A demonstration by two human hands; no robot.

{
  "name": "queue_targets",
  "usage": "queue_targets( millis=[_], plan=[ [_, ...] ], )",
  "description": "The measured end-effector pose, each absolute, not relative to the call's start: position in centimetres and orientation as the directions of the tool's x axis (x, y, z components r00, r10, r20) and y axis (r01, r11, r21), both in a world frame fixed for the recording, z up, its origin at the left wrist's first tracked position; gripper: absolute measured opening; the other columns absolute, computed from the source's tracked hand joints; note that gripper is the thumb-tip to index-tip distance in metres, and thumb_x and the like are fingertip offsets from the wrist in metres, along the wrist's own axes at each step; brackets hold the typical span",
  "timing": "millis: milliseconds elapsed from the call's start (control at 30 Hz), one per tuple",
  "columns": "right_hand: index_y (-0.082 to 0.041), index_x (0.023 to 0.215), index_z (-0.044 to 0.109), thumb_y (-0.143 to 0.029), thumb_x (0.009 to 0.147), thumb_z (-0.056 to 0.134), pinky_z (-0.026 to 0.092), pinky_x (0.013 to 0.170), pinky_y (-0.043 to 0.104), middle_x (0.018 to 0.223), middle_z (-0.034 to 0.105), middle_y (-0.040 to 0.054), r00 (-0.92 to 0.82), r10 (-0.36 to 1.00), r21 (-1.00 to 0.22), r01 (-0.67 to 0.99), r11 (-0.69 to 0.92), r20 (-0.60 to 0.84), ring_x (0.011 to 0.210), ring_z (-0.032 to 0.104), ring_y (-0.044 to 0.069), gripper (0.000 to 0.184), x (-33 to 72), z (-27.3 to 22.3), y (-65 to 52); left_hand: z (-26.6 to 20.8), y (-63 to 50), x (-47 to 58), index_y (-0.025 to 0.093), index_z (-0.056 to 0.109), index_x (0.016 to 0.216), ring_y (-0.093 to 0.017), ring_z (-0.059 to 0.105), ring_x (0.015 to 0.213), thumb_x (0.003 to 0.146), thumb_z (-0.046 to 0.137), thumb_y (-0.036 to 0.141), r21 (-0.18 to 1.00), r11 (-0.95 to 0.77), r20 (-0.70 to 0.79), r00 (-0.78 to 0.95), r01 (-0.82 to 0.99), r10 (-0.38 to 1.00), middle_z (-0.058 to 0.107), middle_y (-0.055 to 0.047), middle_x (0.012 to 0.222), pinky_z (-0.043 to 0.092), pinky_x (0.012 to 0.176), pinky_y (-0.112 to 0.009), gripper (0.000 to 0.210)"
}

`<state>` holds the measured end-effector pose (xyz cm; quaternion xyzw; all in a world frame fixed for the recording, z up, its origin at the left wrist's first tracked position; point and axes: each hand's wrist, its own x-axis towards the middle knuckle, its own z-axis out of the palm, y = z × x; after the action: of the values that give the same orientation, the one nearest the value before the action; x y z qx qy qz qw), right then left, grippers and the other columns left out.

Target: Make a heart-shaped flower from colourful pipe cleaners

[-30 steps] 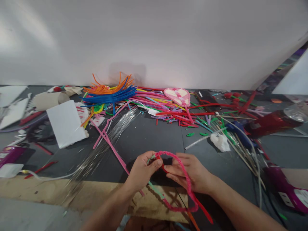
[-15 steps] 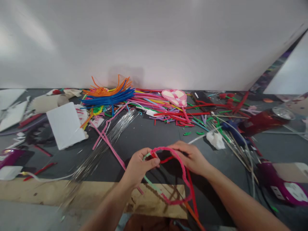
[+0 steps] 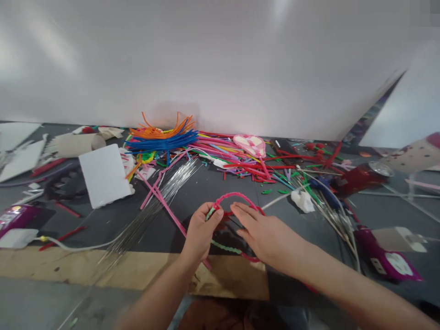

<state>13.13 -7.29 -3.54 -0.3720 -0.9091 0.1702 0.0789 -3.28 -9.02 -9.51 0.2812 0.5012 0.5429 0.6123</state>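
Note:
Over the front of the dark table, my left hand pinches a loop of twisted pipe cleaner. The loop is pink along the top and pale green at the left and lower side. A red pipe cleaner crosses the loop at my left thumb and fingertips and runs right, behind my other hand. My right hand lies across the loop's right side. Its fingers are stretched leftward, with the thumb apart from them, close to the red strand. The palm side is hidden, as is much of the loop's right part.
Behind lie bundles of blue and orange pipe cleaners, a pink-and-white heart and green scraps. Bare wires and a white card are left. A red can, white tissue and purple glue gun are right.
My right hand has moved left and down across the loop, its fingers now stretched toward my left hand. My left hand keeps its pinch. The view has shifted slightly.

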Motion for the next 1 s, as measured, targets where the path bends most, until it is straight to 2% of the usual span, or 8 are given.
queue_targets(
  millis=[100, 233, 367, 467, 567, 667, 767, 1000],
  plan=[
    [-0.013, 0.127, 0.045, -0.02, 0.084, 0.049, 0.049, 0.073, 0.032, 0.119, 0.058, 0.0161, -0.671, 0.736, -0.296, 0.724, 0.623, -0.091, 0.098, 0.062, 0.025, 0.043, 11.9, -4.6, -6.5, -9.3, -9.3, -3.4, 0.016, 0.057, 0.078, -0.008, 0.055, 0.059, 0.071, 0.069, 0.032, 0.892, 0.237, -0.289, -0.081, -0.385, 0.954, 0.059, 0.003, 0.07, 0.047, 0.059, -0.019, 0.021],
    [-0.017, 0.092, 0.061, -0.017, 0.085, 0.047, 0.04, 0.06, 0.023, 0.084, 0.066, 0.0059, -0.628, 0.768, -0.323, 0.759, 0.566, -0.129, 0.071, 0.062, 0.016, 0.015, 11.8, -3.8, -6.2, -8.4, -9.7, -4.0, 0.015, 0.06, 0.078, -0.012, 0.059, 0.066, 0.073, 0.066, 0.036, 0.876, 0.243, -0.281, -0.03, -0.418, 0.959, 0.064, -0.001, 0.073, 0.049, 0.06, -0.022, 0.023],
    [-0.018, 0.078, 0.061, -0.018, 0.084, 0.047, 0.032, 0.051, 0.019, 0.063, 0.057, -0.0027, -0.637, 0.758, -0.624, 0.651, 0.432, -0.141, 0.055, 0.049, 0.009, 0.016, 12.4, -2.0, -6.6, -7.1, -10.1, -5.0, 0.013, 0.065, 0.084, -0.018, 0.063, 0.065, 0.076, 0.06, 0.041, 0.767, 0.314, -0.31, 0.105, -0.56, 0.945, 0.067, -0.007, 0.071, 0.05, 0.056, -0.028, 0.029],
    [-0.017, 0.077, 0.059, -0.025, 0.085, 0.049, 0.032, 0.047, 0.017, 0.063, 0.053, -0.0043, -0.665, 0.7, -0.849, 0.503, 0.161, -0.261, 0.051, 0.045, 0.007, 0.016, 12.8, -0.9, -7.0, -6.2, -10.4, -5.4, 0.012, 0.067, 0.08, -0.017, 0.061, 0.061, 0.07, 0.069, 0.031, 0.751, 0.359, -0.27, 0.239, -0.554, 0.933, 0.067, -0.007, 0.069, 0.049, 0.053, -0.026, 0.022],
    [-0.015, 0.076, 0.058, -0.032, 0.085, 0.051, 0.034, 0.044, 0.016, 0.064, 0.054, -0.003, -0.695, 0.626, -0.915, 0.396, -0.077, -0.354, 0.046, 0.044, 0.005, 0.021, 12.8, -0.7, -7.6, -5.6, -10.9, -5.3, 0.013, 0.067, 0.073, -0.012, 0.057, 0.057, 0.065, 0.074, 0.026, 0.8, 0.32, -0.22, 0.248, -0.507, 0.943, 0.063, -0.003, 0.063, 0.046, 0.054, -0.022, 0.017],
    [-0.014, 0.076, 0.058, -0.039, 0.085, 0.05, 0.033, 0.041, 0.016, 0.058, 0.052, -0.0033, -0.715, 0.585, -0.919, 0.358, -0.162, -0.382, 0.044, 0.042, 0.006, 0.027, 12.6, -1.5, -8.3, -5.7, -11.4, -4.9, 0.014, 0.064, 0.069, -0.011, 0.053, 0.052, 0.068, 0.072, 0.03, 0.856, 0.293, -0.196, 0.257, -0.426, 0.946, 0.057, 0.0, 0.058, 0.044, 0.052, -0.023, 0.018],
    [-0.014, 0.078, 0.057, -0.035, 0.086, 0.049, 0.034, 0.043, 0.016, 0.061, 0.052, -0.0029, -0.712, 0.613, -0.933, 0.333, -0.133, -0.341, 0.048, 0.044, 0.006, 0.023, 12.6, -2.4, -8.7, -6.2, -11.8, -4.6, 0.015, 0.061, 0.068, -0.011, 0.049, 0.053, 0.071, 0.069, 0.034, 0.922, 0.233, -0.18, 0.189, -0.309, 0.965, 0.053, 0.002, 0.058, 0.041, 0.052, -0.023, 0.021],
    [-0.017, 0.076, 0.061, -0.023, 0.084, 0.049, 0.033, 0.05, 0.017, 0.061, 0.051, -0.0043, -0.631, 0.765, -0.877, 0.431, 0.212, -0.125, 0.054, 0.043, 0.008, 0.016, 14.1, -2.5, -8.5, -7.4, -11.7, -4.0, 0.017, 0.056, 0.071, -0.013, 0.05, 0.058, 0.079, 0.056, 0.046, 0.998, 0.066, -0.066, -0.003, 0.026, 0.998, 0.054, 0.001, 0.06, 0.041, 0.059, -0.024, 0.03]
  ],
)
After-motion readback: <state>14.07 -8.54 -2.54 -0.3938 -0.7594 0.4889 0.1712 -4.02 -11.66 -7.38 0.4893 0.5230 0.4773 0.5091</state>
